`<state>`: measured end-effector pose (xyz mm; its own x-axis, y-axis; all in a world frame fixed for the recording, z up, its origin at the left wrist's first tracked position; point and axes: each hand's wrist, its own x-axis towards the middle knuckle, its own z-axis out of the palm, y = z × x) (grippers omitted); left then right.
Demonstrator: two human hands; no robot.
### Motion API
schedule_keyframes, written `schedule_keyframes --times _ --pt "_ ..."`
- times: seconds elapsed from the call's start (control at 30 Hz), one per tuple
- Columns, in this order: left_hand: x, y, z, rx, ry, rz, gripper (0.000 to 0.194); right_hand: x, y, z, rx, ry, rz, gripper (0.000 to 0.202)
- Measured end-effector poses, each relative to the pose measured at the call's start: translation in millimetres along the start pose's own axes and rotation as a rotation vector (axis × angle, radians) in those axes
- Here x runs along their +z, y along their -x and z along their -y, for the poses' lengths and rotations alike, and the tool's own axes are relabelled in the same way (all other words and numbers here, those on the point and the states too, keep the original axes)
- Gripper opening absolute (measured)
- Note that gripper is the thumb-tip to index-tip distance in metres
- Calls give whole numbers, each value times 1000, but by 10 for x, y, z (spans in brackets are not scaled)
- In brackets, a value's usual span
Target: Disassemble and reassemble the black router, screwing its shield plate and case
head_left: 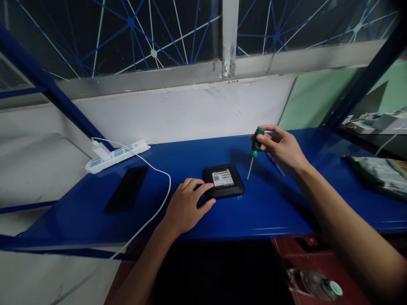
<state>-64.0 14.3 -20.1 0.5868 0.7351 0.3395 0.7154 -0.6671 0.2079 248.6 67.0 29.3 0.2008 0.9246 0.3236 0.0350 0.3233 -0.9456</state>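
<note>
A black square device [224, 192] with a white printed label lies flat on the blue table [203, 152]. The fingers of my left hand [190, 203] are spread, and some rest on the device's left edge and label. My right hand [280, 146] grips the green and black handle of a screwdriver [256, 146]. The shaft points down, its tip just right of the device and not touching it. Behind my right hand, a thin pen-like item [279, 168] lies on the table, partly hidden.
A black phone [126, 189] lies at the left, beside a white power strip [119, 156] with a charger [101, 150] and a white cable [168, 186]. A plastic package [380, 173] sits at the right. On the floor below is a clear bottle [318, 284].
</note>
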Motion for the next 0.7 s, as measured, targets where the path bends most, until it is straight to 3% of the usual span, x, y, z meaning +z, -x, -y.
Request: schedule_keyframes --times 0.23,0.43,0.7 --pt "5 -4 -5 -8 -7 6 34 31 24 4 -5 65 88 47" --pt "-5 10 -1 -10 -4 11 34 30 29 4 -28 106 85 46" --pt "8 3 7 -11 -3 7 34 80 103 56 -250 119 116 39"
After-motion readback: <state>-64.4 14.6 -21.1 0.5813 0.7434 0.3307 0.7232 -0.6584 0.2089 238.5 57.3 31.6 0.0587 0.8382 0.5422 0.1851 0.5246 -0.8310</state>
